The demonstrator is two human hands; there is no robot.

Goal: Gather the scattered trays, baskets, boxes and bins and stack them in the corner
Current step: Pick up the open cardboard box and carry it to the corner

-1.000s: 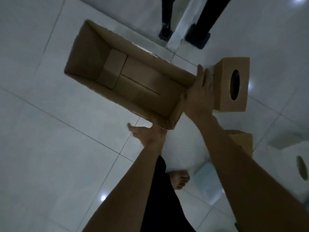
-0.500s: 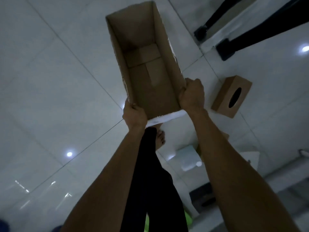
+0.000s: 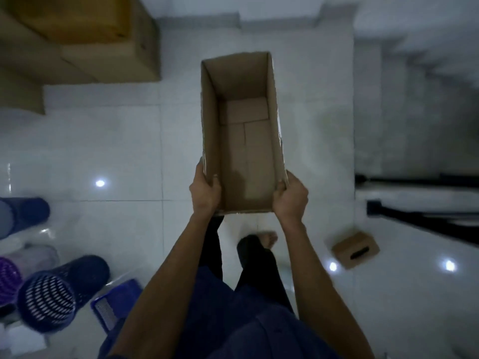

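A long open-topped cardboard box is held up in front of me, above the white tiled floor, empty inside. My left hand grips its near left corner, thumb inside the wall. My right hand grips the near right corner the same way. A stack of larger cardboard boxes stands at the upper left. A small brown box with an oval slot lies on the floor at the right.
Dark blue mesh baskets and a purple basket lie at the lower left, beside a blue tray. A blue cylinder bin lies left. Black furniture legs and steps are on the right. My feet are below the box.
The box has been lifted off the floor and carried while I turned; the boxes at upper left and the baskets came into view. Both hands keep their grip on its near end.
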